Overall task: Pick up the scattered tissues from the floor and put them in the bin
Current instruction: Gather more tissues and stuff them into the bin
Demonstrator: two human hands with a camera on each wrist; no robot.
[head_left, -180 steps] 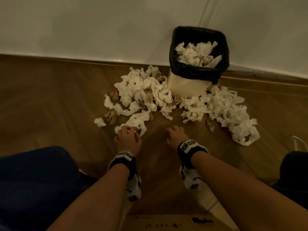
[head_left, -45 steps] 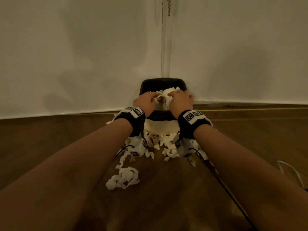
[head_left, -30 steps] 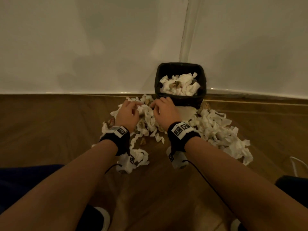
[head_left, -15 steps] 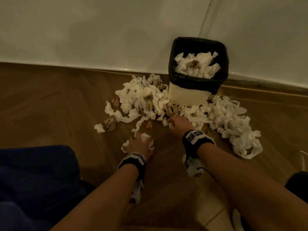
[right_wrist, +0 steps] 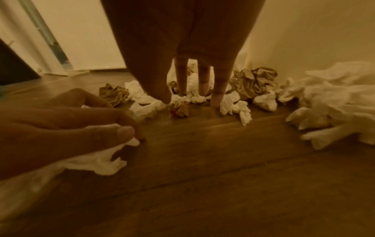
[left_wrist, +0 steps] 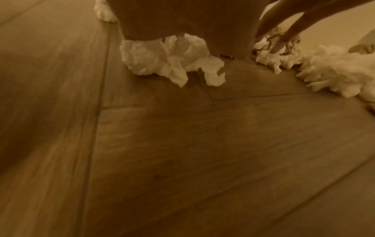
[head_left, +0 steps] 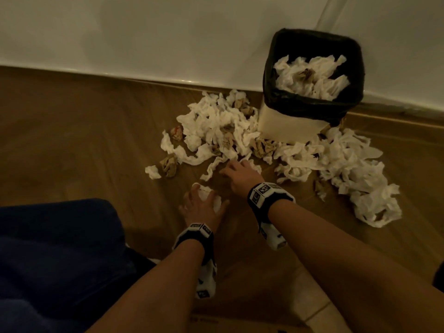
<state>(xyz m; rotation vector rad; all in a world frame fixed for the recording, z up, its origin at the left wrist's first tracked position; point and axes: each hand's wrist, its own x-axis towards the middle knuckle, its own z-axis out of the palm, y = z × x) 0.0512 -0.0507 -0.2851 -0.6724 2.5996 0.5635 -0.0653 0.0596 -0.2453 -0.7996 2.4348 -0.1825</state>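
Note:
The bin [head_left: 283, 123], cream with a black liner, stands against the wall and holds a heap of white tissues [head_left: 310, 75]. Crumpled white and brown tissues lie on the wooden floor to its left [head_left: 216, 126] and to its right [head_left: 348, 164]. My left hand [head_left: 204, 198] is down on the floor in front of the piles, its fingers and thumb curled round a white tissue wad [right_wrist: 97, 162], which shows under the palm [left_wrist: 172, 64]. My right hand [head_left: 234, 167] is just beyond it, its straight fingers [right_wrist: 220, 89] touching the floor among loose tissues at the pile's near edge.
A small white scrap [head_left: 152, 171] and a brown wad [head_left: 169, 164] lie apart at the left. My blue-clad knee [head_left: 55, 248] fills the lower left. The white wall [head_left: 144, 32] runs behind the bin. A tiled strip [head_left: 310, 306] borders the wood near me.
Both hands dropped a load in the bin, then came back down to the floor. In the last half second the left hand closed on the wad and the right slid left along the pile's edge.

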